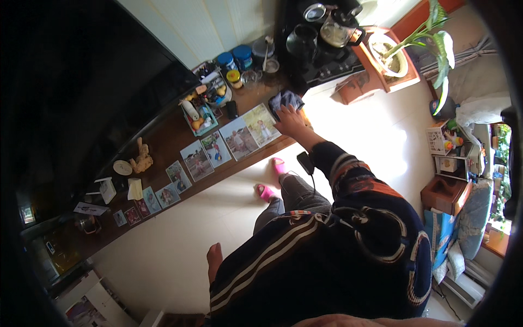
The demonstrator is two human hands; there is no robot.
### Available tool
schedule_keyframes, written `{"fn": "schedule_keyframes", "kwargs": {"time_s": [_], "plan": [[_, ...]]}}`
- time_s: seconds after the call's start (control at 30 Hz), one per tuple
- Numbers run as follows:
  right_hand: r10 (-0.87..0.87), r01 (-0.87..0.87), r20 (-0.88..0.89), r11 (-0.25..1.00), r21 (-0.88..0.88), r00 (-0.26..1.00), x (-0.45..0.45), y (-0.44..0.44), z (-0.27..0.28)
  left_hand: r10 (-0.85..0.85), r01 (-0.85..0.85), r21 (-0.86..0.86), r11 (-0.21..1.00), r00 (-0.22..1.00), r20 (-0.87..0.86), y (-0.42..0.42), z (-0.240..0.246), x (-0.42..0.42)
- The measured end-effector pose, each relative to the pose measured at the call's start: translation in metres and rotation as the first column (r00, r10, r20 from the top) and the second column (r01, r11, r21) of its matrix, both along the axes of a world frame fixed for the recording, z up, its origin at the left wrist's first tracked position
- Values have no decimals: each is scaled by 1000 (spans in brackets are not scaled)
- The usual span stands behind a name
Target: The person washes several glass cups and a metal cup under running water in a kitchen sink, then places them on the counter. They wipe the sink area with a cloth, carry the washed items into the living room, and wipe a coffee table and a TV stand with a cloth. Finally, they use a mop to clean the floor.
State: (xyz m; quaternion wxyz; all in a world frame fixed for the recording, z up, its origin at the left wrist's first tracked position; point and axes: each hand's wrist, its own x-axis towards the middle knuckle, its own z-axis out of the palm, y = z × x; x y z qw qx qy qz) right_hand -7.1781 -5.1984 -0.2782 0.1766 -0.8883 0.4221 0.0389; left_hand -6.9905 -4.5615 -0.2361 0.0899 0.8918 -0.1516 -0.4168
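My right hand [290, 120] lies on a crumpled dark blue-grey cloth [284, 100] at the right end of a long brown wooden cabinet top [163, 139], its fingers curled over the near side. Beside that hand is a large photo print of a figure in greenery [260, 126], with another large print [239, 139] next to it. Smaller prints, such as one in the middle [178, 175], run in a row along the front edge to the left. My left hand [214, 256] hangs low beside my body, partly hidden by my sweater, so its fingers are unclear.
A large black television screen [90, 77] rises behind the cabinet. A teal basket [203, 122], blue-lidded jars [243, 57], a black phone-like object [231, 109] and a figurine [141, 157] stand on top. Right are a glass coffee pot [338, 30] and a potted plant [388, 55].
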Motion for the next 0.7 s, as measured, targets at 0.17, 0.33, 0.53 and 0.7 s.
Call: {"fn": "schedule_keyframes", "kwargs": {"time_s": [0.17,0.33,0.53,0.7], "plan": [[-242,235,-191,970,-55,951,-90,-32,55,57,-58,74,996,998,24,59,-22,3],[-331,337,-376,940,-52,865,-152,-119,98,165,-166,117,979,986,15,61,-22,-30],[-372,419,-330,904,83,868,-177,-211,89,270,-272,73,960,962,40,-14,1,-86],[-305,374,-298,903,212,905,-192,-249,56,339,-337,-28,941,939,61,-88,20,-109]]}}
